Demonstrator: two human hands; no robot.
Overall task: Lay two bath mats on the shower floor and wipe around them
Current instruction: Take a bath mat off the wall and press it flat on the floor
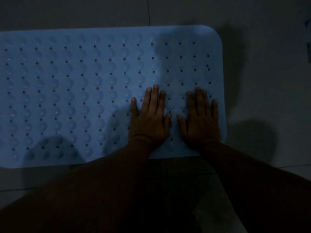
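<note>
A light blue rubber bath mat (pixel 84 91) lies flat on the dim grey tiled floor (pixel 260 81), stretching from the left edge of the view to a rounded right end. It has rows of small drain holes and round bumps. My left hand (pixel 149 118) lies palm down on the mat near its right end, fingers straight and together. My right hand (pixel 201 118) presses flat beside it, close to the mat's right edge. Only this one mat is in view.
The scene is very dark. A tile joint (pixel 149 12) runs away from the mat at the top. Bare floor lies beyond the mat's right end and behind it. My forearms and knees fill the lower part of the view.
</note>
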